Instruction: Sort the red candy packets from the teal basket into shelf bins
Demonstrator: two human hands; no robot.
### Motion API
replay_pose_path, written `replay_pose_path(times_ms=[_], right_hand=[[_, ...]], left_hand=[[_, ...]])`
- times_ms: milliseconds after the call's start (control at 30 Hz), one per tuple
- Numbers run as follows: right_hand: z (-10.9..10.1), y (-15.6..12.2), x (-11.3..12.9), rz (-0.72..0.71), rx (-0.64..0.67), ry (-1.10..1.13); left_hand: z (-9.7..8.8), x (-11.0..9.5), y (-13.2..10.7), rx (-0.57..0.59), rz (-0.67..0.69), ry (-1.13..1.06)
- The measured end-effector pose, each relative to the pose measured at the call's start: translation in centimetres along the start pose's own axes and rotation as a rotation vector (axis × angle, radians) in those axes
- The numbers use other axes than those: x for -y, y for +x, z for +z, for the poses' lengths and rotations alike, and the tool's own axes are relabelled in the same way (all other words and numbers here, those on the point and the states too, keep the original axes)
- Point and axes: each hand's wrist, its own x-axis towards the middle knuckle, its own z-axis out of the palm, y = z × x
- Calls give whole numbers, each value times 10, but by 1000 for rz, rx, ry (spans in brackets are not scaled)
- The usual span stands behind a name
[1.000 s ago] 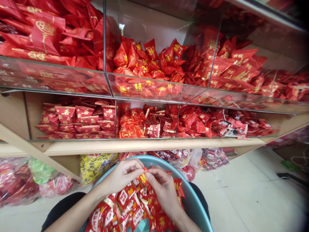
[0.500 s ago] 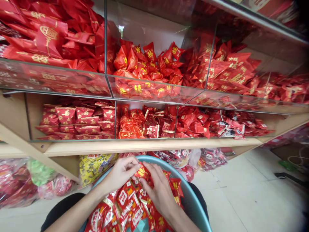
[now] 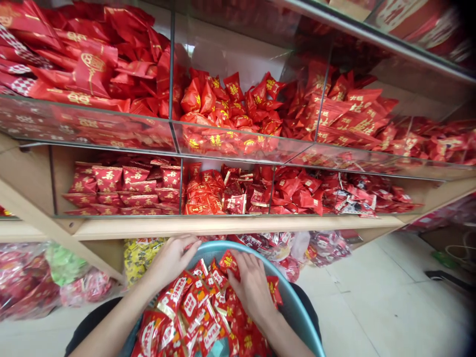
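A blue plastic basket (image 3: pixel 302 302) sits between my knees, filled with small red candy packets (image 3: pixel 191 302), some with white labels and gold edges. My right hand (image 3: pixel 251 285) is over the right part of the pile, its fingers closed on a red wrapped candy (image 3: pixel 228 261) with a gold double-happiness character. Over the basket's far left rim is my left hand (image 3: pixel 174 260), thumb and fingers apart. A bit of red shows between them; I cannot tell whether it is held or lies behind.
Ahead stands a wooden shelf (image 3: pixel 238 226) with glass-fronted bins holding red wrapped sweets (image 3: pixel 230 106) and maroon packets (image 3: pixel 107 178). Beneath it lie a yellow bag of sweets (image 3: pixel 141 258) and clear bags of red packets (image 3: pixel 327 250). Tiled floor (image 3: pixel 364 307) extends at right.
My left hand has come off the double-happiness candy and moved left to the basket's rim. My right hand keeps the candy, shifted slightly right. The camera view has tilted a little.
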Motion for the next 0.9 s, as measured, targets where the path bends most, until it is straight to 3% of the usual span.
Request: replay_pose_path(times_ms=[133,267,900], right_hand=[[3,2,9,11,42,-107],[4,3,13,23,51,-153],[7,6,25,106,58,-210]], left_hand=[[0,12,-4,136,-154,171],[-1,18,-6,249,-171,228],[1,20,-5,257,-186,264]])
